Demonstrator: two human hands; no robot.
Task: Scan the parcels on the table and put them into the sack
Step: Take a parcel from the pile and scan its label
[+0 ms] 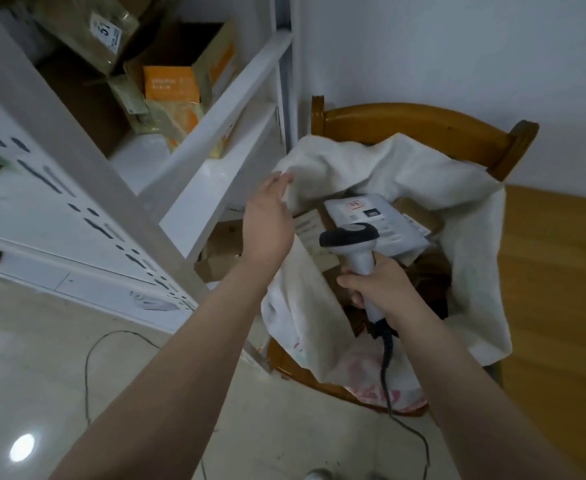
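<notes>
A white sack (pixel 471 244) stands open on a wooden chair (pixel 423 124). Inside it a grey parcel (pixel 393 228) with a printed label lies on top of brown cardboard boxes (pixel 430 275). My right hand (pixel 385 289) grips the handle of a grey and black barcode scanner (pixel 352 239), held over the sack's mouth with its head towards the parcel. My left hand (pixel 267 216) is empty, with straight fingers at the sack's left rim, fingertips at the cloth.
A white metal shelf unit (pixel 194 188) stands to the left, with cardboard boxes and an orange box (pixel 172 83) on it. The scanner's cable (pixel 386 372) hangs down to the tiled floor. Wooden flooring lies to the right; a white wall stands behind the chair.
</notes>
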